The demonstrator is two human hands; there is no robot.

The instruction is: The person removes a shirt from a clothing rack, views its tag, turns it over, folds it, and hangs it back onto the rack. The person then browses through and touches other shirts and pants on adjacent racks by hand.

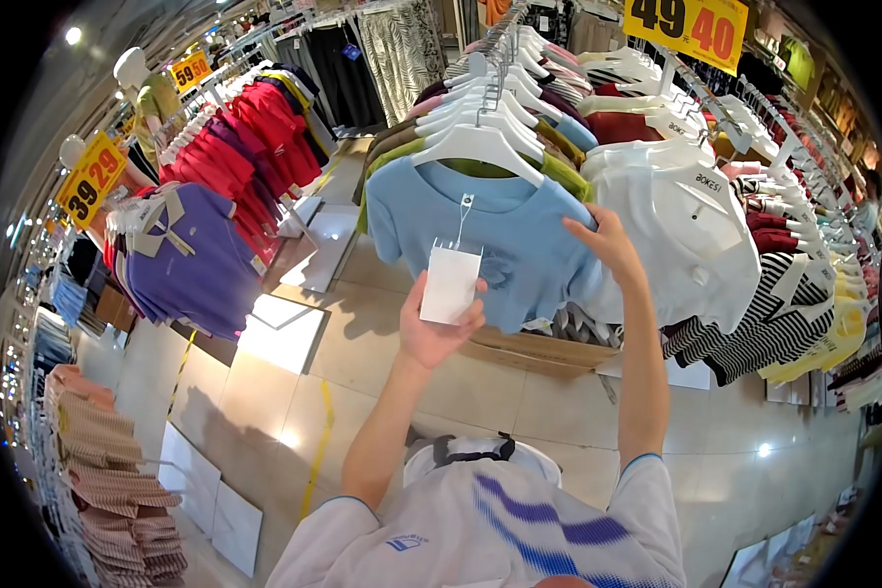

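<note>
A light blue T-shirt hangs on a white hanger at the front of a rack. From its neckline a white price tag dangles on a thin string. My left hand is closed around the tag's lower part, thumb and fingers at its edges. Over at the shirt's right sleeve side, my right hand touches the shoulder fabric; its thumb is apart from the other fingers, some of which are hidden behind the cloth.
White shirts hang just right of the blue one, with striped shirts beyond. A purple polo shirt and red shirts hang on racks to the left. Below the front rack sits a cardboard box. Yellow price signs stand above.
</note>
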